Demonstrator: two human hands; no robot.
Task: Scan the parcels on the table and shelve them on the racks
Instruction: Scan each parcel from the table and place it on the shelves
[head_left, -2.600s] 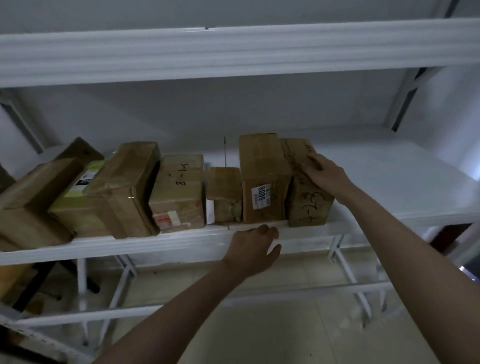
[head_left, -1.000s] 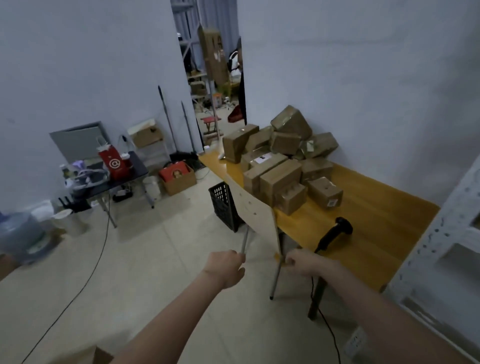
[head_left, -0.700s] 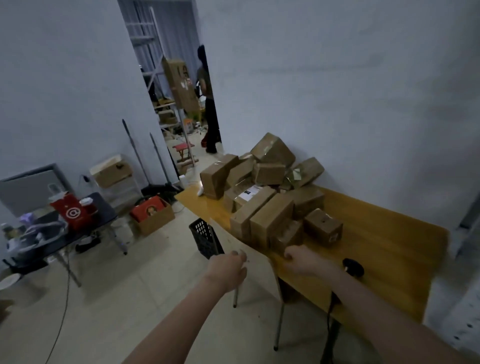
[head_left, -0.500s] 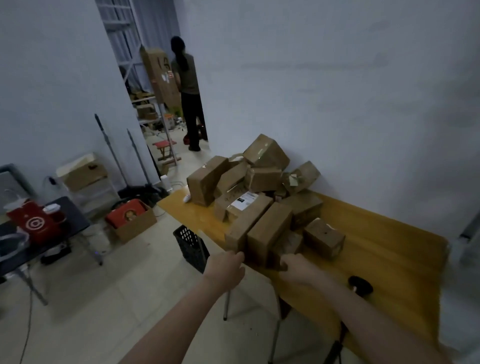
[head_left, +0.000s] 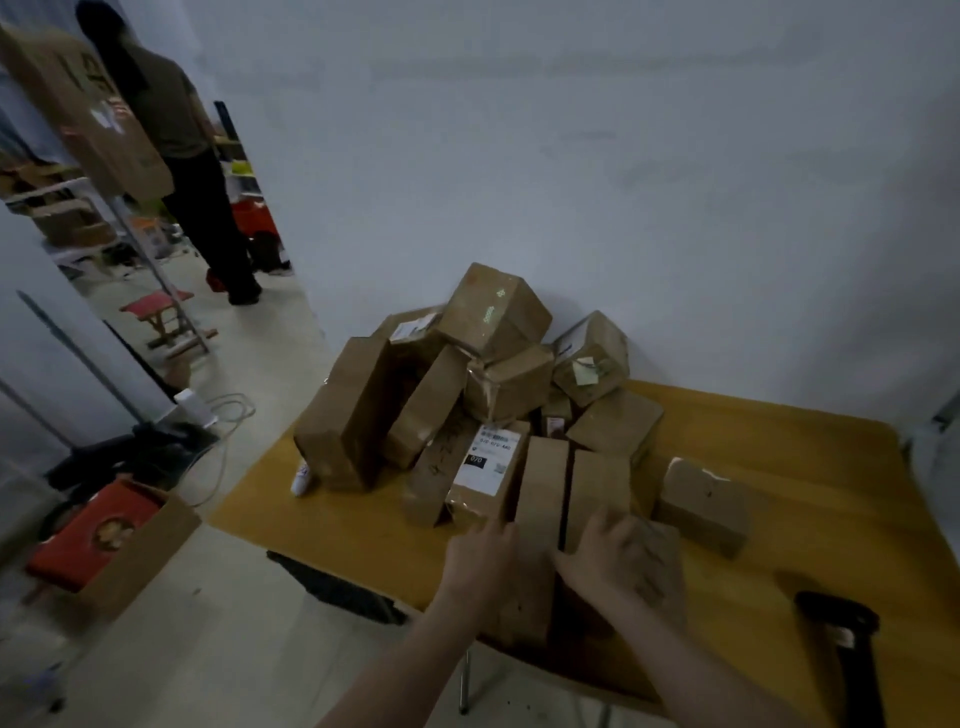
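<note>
Both hands are on the long brown parcel (head_left: 540, 499) at the near edge of the parcel pile (head_left: 483, 395) on the yellow tabletop (head_left: 810, 467). Left hand (head_left: 480, 558) rests loosely against its 9 o'clock side, right hand (head_left: 605, 558) lies loose at 3. Black scanner (head_left: 844, 639) sits near 4 o'clock.

Person standing in doorway (head_left: 171, 130), red stool (head_left: 156, 306), open carton with red item (head_left: 111, 540), white cable on floor (head_left: 228, 415)
</note>
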